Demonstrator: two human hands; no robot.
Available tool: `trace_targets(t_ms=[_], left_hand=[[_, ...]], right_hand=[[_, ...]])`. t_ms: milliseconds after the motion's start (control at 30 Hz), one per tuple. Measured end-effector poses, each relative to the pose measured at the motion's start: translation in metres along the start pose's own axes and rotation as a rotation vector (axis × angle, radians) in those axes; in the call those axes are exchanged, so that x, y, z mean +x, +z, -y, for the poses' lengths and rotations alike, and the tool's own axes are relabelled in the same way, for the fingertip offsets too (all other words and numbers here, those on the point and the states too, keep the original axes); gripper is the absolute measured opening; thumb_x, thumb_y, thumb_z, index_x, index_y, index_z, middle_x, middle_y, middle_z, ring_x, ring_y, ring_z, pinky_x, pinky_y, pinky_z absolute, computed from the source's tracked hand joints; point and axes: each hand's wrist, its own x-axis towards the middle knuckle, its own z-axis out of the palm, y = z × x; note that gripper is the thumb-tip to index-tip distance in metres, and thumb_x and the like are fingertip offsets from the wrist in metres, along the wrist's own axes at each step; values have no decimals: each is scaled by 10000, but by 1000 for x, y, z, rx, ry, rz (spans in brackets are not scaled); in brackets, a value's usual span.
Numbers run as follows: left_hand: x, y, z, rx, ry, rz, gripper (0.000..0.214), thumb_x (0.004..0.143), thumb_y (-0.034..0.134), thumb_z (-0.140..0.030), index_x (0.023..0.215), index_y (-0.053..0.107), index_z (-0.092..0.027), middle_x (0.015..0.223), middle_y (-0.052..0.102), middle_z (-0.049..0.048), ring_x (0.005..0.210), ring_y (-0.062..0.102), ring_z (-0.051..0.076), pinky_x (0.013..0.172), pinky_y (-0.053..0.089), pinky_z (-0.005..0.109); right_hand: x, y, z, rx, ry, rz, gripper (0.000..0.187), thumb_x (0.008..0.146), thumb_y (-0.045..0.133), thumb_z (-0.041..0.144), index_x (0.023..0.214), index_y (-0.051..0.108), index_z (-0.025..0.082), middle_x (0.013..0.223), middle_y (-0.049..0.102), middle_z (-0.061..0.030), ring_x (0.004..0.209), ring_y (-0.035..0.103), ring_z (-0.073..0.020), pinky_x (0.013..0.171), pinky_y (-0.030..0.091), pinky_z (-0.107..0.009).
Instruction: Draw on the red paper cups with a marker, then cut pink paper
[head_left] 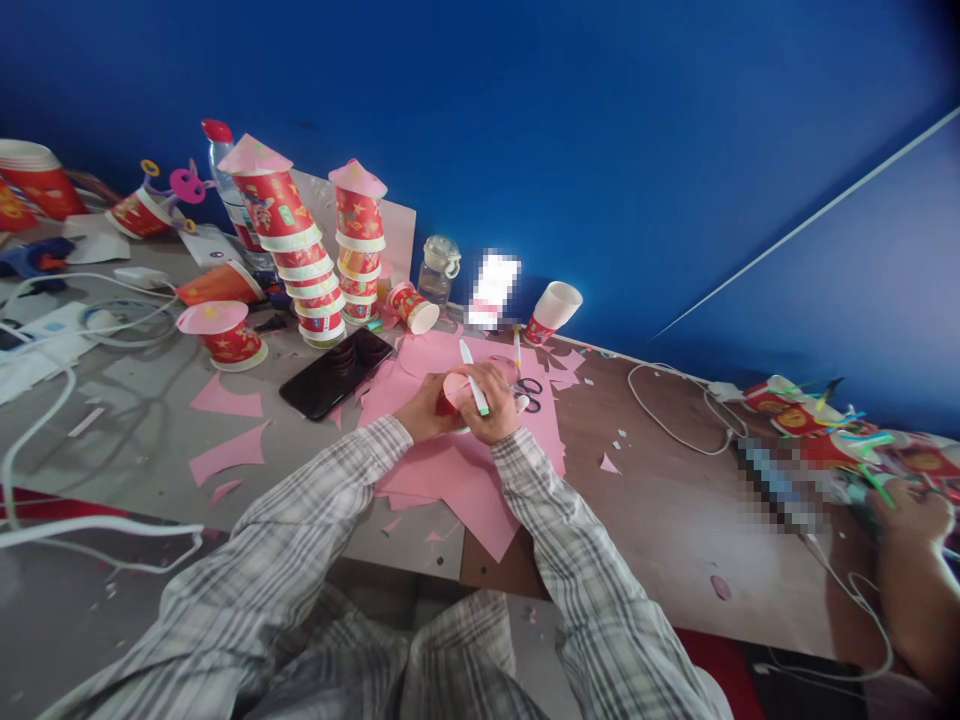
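Observation:
Over the pink paper sheets (480, 490), my left hand (427, 410) is closed around a small red cup with a pink paper top (454, 387). My right hand (493, 405) grips a white marker with a green end (466, 353) and rests against the same cup. Much of the cup is hidden by my fingers. Just right of my right hand lie dark-handled scissors (529, 393), their blades partly covered. A thin white-and-yellow stick (517, 346) is behind them.
Two stacked cup towers (285, 225) with pink cone roofs stand back left, near a black phone (336, 372). A glass jar (439, 270) and a paper cup (553, 312) are by the blue wall. Another person's hand (911, 515) is at far right, beside cables (675, 440).

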Motion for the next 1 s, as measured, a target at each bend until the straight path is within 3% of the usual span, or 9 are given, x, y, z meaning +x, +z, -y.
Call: trace_targets(t_ms=[167,333,433,500,600,700,1000], left_hand=[[-1,4,-2,3,-67,43,640,538,690,-376,1100,481,-155,1061,452,101,1047,475,245,890,456,453],[-2,3,-7,16,-84,50,623,538,691,-370,1082,484,-148,1061,438,101,1057,460,232,908,450,429],[-1,3,-9,32,-94,26,643,533,697,-362,1088,465,-135,1038,437,103,988,497,216,870,468,428],[-1,4,-11,51,-95,-3,624,513,711,-338,1054,475,-135,1006,448,95,962,503,213,870,462,438],[0,5,-13,83,-91,-57,595,485,728,-309,1000,486,-137,976,465,91,957,493,218,885,441,456],[0,6,-14,105,-86,-102,595,477,734,-303,987,481,-133,965,481,95,945,490,220,870,442,455],[0,5,-14,168,-63,-165,555,484,733,-304,964,484,-178,931,511,77,962,478,231,862,444,457]], right_hand=[[0,-1,2,19,14,40,340,804,485,269,1128,527,176,1097,640,-90,1038,595,-222,949,464,-412],[-1,-1,1,2,-20,22,338,803,501,278,1121,536,168,1093,642,-95,1074,577,-232,1017,414,-441],[0,-5,4,18,-3,-71,383,790,517,293,1154,507,176,1138,621,-106,1125,556,-249,1036,397,-467],[1,-10,10,89,47,-203,402,789,516,297,1172,474,185,1161,606,-116,1120,567,-247,993,437,-459],[0,-18,23,212,145,-389,340,805,493,301,1130,466,203,1008,661,-86,956,637,-220,878,505,-436],[-7,-22,34,249,244,-450,230,837,441,317,1027,517,212,722,662,-21,684,630,-178,780,523,-413],[-38,-12,34,334,297,-456,254,836,409,427,966,572,283,677,583,-6,600,596,-179,575,517,-371]])
